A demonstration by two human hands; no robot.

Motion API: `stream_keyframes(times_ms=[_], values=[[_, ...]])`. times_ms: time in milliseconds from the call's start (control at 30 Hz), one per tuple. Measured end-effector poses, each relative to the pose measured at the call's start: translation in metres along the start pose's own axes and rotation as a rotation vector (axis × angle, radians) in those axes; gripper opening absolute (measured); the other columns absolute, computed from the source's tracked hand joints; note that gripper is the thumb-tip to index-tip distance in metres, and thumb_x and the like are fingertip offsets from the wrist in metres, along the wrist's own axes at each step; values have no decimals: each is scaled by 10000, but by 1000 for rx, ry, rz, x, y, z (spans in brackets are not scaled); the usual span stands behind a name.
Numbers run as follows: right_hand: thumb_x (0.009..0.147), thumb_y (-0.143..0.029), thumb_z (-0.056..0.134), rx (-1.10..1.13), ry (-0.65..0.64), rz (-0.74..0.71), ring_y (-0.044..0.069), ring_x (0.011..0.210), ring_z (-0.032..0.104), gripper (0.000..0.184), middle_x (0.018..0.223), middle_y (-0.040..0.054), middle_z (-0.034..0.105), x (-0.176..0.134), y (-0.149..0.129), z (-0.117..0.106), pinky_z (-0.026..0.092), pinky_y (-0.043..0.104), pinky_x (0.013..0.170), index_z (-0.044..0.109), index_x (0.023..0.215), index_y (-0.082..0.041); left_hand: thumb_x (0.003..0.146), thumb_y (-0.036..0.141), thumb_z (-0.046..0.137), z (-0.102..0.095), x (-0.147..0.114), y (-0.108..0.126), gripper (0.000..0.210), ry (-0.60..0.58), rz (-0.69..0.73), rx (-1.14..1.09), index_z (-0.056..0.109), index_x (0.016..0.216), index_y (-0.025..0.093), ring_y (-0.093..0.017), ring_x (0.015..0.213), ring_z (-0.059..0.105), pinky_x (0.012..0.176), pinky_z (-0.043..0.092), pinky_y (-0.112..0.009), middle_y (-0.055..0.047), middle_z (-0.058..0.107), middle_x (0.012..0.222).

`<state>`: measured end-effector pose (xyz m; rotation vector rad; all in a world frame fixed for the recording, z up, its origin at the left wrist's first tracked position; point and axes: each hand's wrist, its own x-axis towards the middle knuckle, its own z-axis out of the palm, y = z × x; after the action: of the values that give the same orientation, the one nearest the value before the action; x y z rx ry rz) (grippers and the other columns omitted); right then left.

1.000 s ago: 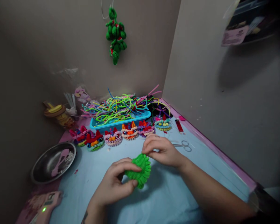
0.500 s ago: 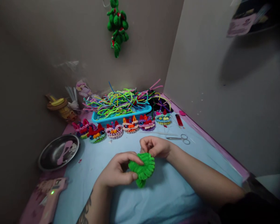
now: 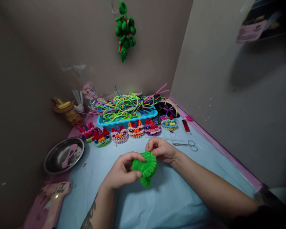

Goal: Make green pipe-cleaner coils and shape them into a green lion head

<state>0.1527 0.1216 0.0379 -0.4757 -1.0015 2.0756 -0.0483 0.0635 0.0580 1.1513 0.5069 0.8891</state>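
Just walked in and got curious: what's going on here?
A person's left hand holds a fuzzy green piece above a blue cloth, while the right hand, fingers curled, is at the piece's upper edge. Beyond, six colourful animal faces line up before a blue tray heaped with fuzzy stems. Scissors lie to the right.

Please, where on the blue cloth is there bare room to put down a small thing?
Blue cloth is mostly bare between the metal bowl and the left hand, apart from small scraps. Another patch lies between the right forearm and the pink edge, below the scissors. Crowded at the back: colourful fuzzy faces line up before the blue tray, heaped with stems.
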Motion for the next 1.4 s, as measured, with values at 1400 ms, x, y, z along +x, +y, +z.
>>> stream_keyframes(times_ms=[1400], values=[[565,-263,874,30,-125,238,45,484,568,328,581,-17,652,-4,-2,3,415,133,492,660,743,-90,699,276,738,-2,-5,17,272,-125,-60,220,670,929,147,-154,745,579,654,442,-228,-72,648,893]])
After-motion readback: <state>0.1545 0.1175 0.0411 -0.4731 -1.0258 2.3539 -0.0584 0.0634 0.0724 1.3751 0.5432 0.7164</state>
